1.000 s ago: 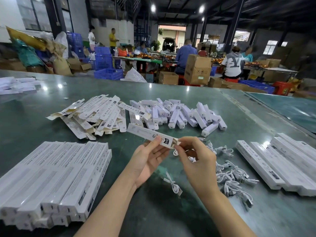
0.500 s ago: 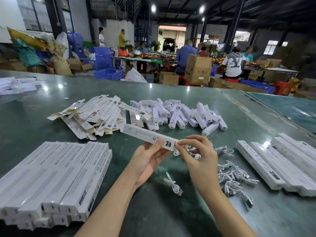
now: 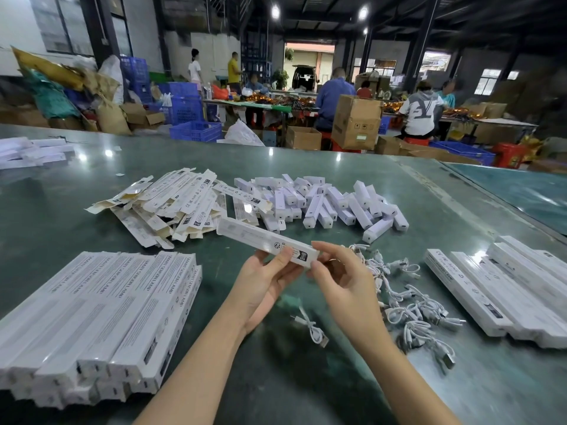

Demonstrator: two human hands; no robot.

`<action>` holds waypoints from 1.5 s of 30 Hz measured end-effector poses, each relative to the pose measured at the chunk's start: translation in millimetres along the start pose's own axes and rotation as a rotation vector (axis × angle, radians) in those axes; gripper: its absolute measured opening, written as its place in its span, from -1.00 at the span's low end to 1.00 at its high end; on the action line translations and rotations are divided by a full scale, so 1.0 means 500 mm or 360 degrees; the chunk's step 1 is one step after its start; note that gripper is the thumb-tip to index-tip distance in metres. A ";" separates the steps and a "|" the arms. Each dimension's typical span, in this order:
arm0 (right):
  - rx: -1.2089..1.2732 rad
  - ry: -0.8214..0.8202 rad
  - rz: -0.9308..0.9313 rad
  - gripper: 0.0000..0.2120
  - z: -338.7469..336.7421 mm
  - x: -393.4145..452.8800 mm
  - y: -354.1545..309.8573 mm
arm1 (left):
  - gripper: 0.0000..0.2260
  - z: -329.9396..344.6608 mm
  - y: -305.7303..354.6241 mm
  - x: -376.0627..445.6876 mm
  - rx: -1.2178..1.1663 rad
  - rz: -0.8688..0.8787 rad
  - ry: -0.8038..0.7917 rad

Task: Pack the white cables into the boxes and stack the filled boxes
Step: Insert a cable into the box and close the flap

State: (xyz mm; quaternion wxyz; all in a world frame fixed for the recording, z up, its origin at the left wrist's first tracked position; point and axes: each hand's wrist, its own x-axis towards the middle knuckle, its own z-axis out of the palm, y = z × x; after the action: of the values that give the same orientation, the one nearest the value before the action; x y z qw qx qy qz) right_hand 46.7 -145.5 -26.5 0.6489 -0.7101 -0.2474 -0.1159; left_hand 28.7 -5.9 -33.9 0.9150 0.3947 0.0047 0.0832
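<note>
The left hand [image 3: 264, 280] holds 1 long white box [image 3: 267, 242] above the green tabletop [image 3: 306, 378], thumb on top and fingers curled beneath. The right hand [image 3: 343, 280] pinches the box's near end, apparently closing the flap; whether a cable is inside cannot be told. A large stack of filled boxes [image 3: 101, 317] lies at near left, so much of the task looks done. Plenty remains: a tangle of white cables [image 3: 411, 305] lies at right, 1 loose cable [image 3: 310, 328] between the forearms, and flat unfolded cartons [image 3: 171, 204] and small white boxes [image 3: 331, 204] are heaped beyond. More long boxes [image 3: 506, 289] lie at far right.
</note>
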 end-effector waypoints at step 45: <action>-0.0556 -0.0317 -0.0479 -0.77 -0.002 -0.003 -0.011 | -0.40 -0.007 0.012 -0.001 -0.0218 -0.0347 -0.0037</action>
State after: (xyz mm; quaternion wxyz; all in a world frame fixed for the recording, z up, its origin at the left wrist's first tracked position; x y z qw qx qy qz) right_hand 43.1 -146.7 -22.4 0.4642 -0.7745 -0.3894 -0.1816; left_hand 27.2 0.7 -32.2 0.9434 0.3294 0.0312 -0.0211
